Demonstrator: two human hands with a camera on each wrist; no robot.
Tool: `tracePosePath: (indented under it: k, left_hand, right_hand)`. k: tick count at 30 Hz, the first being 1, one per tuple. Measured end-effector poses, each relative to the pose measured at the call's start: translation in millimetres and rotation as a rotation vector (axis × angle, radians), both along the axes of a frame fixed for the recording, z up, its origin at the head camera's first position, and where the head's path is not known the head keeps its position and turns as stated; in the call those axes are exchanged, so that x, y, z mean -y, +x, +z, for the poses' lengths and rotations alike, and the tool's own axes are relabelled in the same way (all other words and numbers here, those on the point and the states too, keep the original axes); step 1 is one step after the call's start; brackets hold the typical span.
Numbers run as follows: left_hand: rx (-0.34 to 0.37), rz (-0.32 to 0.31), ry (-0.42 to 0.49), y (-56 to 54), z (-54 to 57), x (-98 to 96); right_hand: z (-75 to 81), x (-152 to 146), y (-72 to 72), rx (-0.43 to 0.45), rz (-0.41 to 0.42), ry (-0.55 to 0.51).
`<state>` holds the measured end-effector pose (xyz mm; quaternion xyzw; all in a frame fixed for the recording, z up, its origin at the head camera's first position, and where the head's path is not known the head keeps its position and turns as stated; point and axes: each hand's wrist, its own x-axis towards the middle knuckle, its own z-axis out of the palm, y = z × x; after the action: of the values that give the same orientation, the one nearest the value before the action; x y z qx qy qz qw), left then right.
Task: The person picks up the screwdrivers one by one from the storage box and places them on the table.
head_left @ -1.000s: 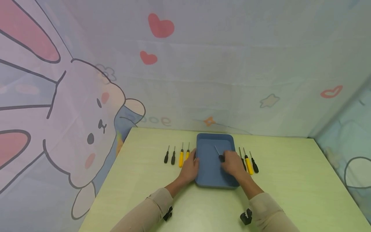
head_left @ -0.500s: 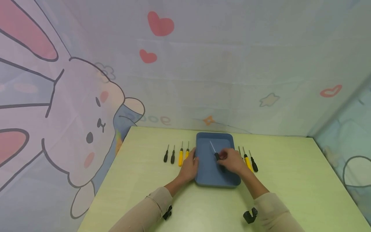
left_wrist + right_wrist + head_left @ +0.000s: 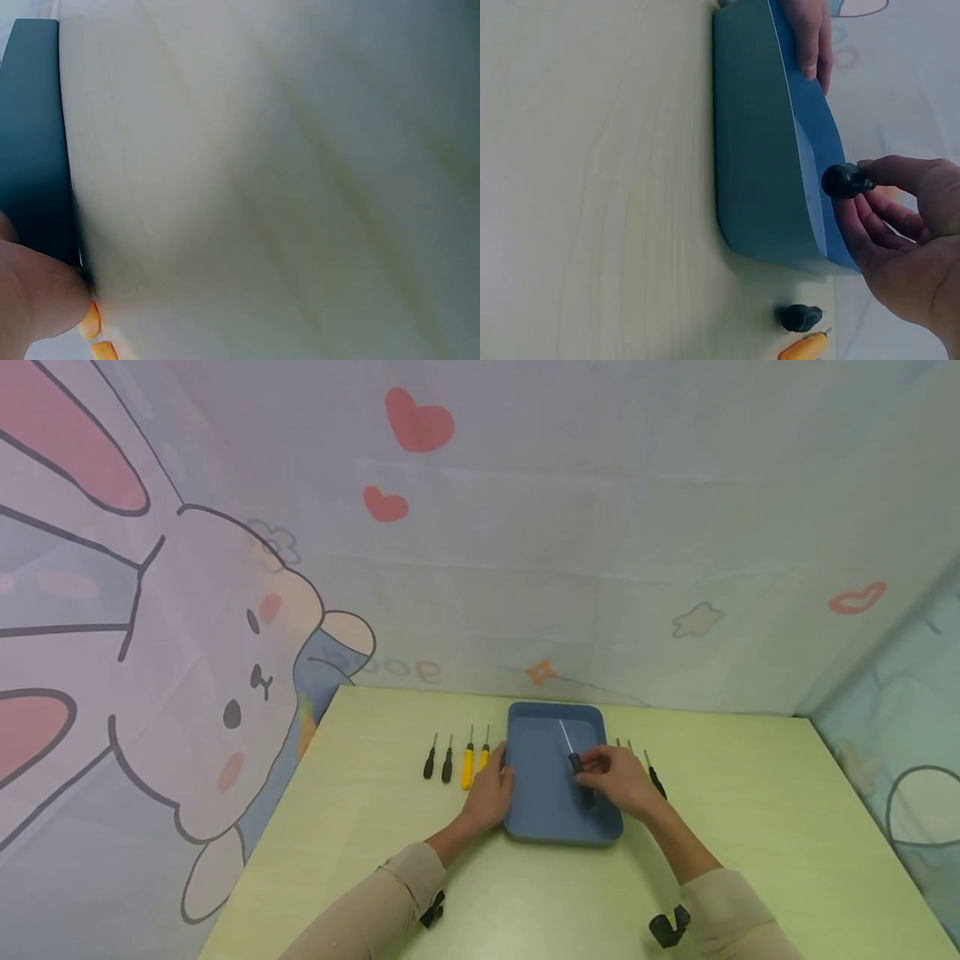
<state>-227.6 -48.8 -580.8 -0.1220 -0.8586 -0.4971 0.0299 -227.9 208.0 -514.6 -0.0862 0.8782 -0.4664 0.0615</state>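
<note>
Over the blue rectangular tray [image 3: 543,802], my right hand [image 3: 618,779] pinches a screwdriver [image 3: 576,763] by its black handle. Its thin metal shaft points toward the tray's far end. In the right wrist view the handle's round butt end faces the camera, between thumb and fingers. My left hand [image 3: 489,797] grips the tray's left wall, thumb at the rim. The left wrist view catches only part of that hand [image 3: 37,292] against the tray's outer wall [image 3: 34,135].
Left of the tray lie two black screwdrivers [image 3: 447,768] and two yellow ones [image 3: 468,768], the nearer yellow one partly behind my left hand. Right of it lie more screwdrivers, including a black one [image 3: 656,779], partly covered by my right hand. A printed cloth wall [image 3: 525,568] rises behind the table [image 3: 360,810].
My right hand, holding the screwdriver, first shifts left over the tray, then back to the right. My left hand stays on the tray's wall, and the tray keeps its place.
</note>
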Motion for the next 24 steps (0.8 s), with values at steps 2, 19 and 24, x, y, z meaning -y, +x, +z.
tracePosePath:
  k: [2, 19, 24]
  left_hand:
    - [-0.007, 0.001, -0.002, -0.1, 0.8, -0.1]
    - [-0.008, 0.004, 0.007, 2.3, 2.1, 0.5]
    - [-0.014, 0.007, 0.003, 2.9, 3.1, 0.4]
  right_hand:
    - [2.4, -3, -0.2, -0.009, -0.004, -0.016]
    - [18.3, -30, 4.0, -0.041, 0.003, -0.045]
    - [20.0, -37, 3.6, -0.026, -0.008, -0.074]
